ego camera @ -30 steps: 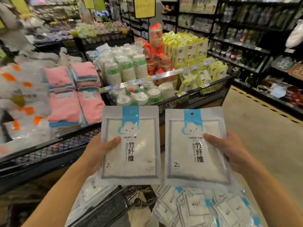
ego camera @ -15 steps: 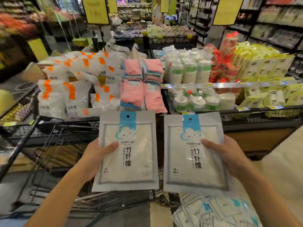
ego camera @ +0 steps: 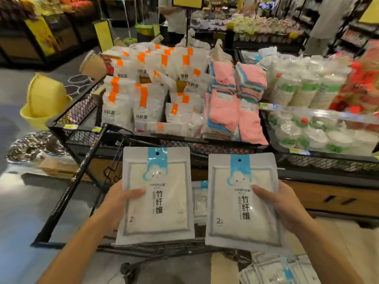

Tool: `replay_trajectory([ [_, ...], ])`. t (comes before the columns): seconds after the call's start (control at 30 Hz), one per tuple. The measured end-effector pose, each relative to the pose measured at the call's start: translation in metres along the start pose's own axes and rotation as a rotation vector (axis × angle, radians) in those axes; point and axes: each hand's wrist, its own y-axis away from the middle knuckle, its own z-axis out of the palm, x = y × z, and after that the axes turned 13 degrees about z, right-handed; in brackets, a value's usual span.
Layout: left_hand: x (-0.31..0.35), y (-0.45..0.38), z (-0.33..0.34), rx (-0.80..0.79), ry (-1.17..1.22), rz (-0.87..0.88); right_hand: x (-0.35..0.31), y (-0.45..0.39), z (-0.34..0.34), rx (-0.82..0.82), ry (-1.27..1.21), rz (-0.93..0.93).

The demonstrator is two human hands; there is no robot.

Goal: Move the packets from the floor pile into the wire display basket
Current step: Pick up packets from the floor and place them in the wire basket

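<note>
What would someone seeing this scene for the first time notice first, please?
Two white packets with blue cloud labels fill the foreground, the left packet held by the left hand and the right packet by the right hand. Behind them a wire display basket holds orange-labelled bags beside stacked pink cloths. More packets lie on the floor at lower right.

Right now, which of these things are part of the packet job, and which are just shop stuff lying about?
Job:
left hand gripping left packet
right hand gripping right packet
floor pile
wire basket

Lying about:
orange-label bags
pink cloths
paper cups
yellow tub
</note>
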Motion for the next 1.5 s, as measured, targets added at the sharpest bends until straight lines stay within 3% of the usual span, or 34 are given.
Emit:
replay_trajectory([
  [0.3,-0.053,-0.048,-0.02,0.103,0.02,-0.12,0.011,-0.077,0.03,0.004,0.044,0.076],
  [0.67,-0.127,-0.129,0.029,0.178,-0.09,-0.26,0.044,-0.213,0.023,0.02,0.132,0.199],
  [1.0,-0.243,-0.211,0.038,0.161,-0.117,-0.373,0.125,-0.322,0.027,0.114,0.21,0.395],
  [1.33,-0.377,-0.288,0.035,0.219,-0.186,-0.497,0.205,-0.413,0.06,0.161,0.229,0.404],
  [1.5,-0.409,-0.303,0.025,0.158,-0.182,-0.462,0.239,-0.447,0.065,0.209,0.393,0.402],
])
